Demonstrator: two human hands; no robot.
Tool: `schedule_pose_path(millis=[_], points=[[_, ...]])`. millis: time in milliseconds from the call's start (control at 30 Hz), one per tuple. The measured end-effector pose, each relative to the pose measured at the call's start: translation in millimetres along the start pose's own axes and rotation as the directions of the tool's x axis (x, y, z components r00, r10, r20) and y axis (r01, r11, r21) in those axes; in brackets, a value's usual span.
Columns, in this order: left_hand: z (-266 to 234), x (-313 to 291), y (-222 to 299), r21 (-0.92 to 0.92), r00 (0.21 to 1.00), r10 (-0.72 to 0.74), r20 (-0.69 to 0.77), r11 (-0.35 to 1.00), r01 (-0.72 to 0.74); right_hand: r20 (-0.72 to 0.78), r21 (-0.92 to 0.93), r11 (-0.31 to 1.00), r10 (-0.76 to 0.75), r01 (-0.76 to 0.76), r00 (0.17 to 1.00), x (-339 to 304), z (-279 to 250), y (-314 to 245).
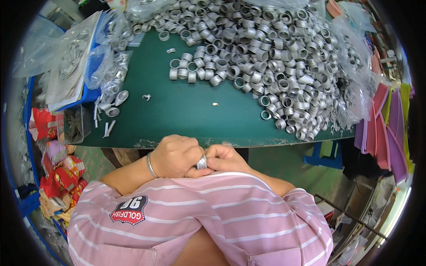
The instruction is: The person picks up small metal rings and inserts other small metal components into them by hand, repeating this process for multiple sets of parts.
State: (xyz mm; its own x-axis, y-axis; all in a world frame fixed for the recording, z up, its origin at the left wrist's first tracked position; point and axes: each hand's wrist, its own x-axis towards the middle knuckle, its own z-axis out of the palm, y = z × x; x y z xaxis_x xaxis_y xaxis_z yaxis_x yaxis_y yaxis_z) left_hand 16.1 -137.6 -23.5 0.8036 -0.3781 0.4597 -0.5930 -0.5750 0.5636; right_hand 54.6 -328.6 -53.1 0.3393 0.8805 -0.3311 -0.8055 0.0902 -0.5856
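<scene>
A short silver metal ring [202, 162] with a ridged outside sits between my two hands, just off the near edge of the green table. My left hand [174, 156], with a bracelet at the wrist, is curled closed against the ring's left side. From the other side my right hand [225, 158] pinches it between thumb and bent fingers. The fingers cover part of the ring, and its inside is hidden. Beyond the hands, a large heap of similar silver rings [266, 55] spreads over the back and right of the table.
The green table [177, 113] carries small scraps [147, 97] and a few loose metal pieces [109, 128]. A blue bin [91, 95] with plastic bags stands at left, beside a clear plastic box [76, 124]. Pink and purple strips [384, 128] hang at right, near a blue stool [324, 155].
</scene>
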Motion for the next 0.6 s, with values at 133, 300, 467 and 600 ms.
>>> schedule_pose_path(millis=[133,300,467,600], points=[[-0.9,-4.3,-0.6,-0.002,0.998,-0.038,0.040,0.999,0.038,-0.052,-0.139,0.987,-0.092,0.084,0.994,1.6,0.5,-3.4],[6.2,7.0,-29.9,0.086,0.949,-0.292,-0.119,0.949,0.303,-0.501,-0.320,0.935,-0.303,0.152,0.811,17.3,-3.7,-25.6],[-22.9,21.4,-99.1,0.184,0.771,-0.439,-0.461,0.803,0.567,-0.456,-0.545,0.793,-0.554,0.274,0.697,18.7,-27.9,-47.8],[-27.2,14.3,-127.8,0.294,0.755,-0.466,-0.461,0.723,0.625,-0.430,-0.581,0.777,-0.547,0.244,0.718,18.4,-28.9,-48.1]])
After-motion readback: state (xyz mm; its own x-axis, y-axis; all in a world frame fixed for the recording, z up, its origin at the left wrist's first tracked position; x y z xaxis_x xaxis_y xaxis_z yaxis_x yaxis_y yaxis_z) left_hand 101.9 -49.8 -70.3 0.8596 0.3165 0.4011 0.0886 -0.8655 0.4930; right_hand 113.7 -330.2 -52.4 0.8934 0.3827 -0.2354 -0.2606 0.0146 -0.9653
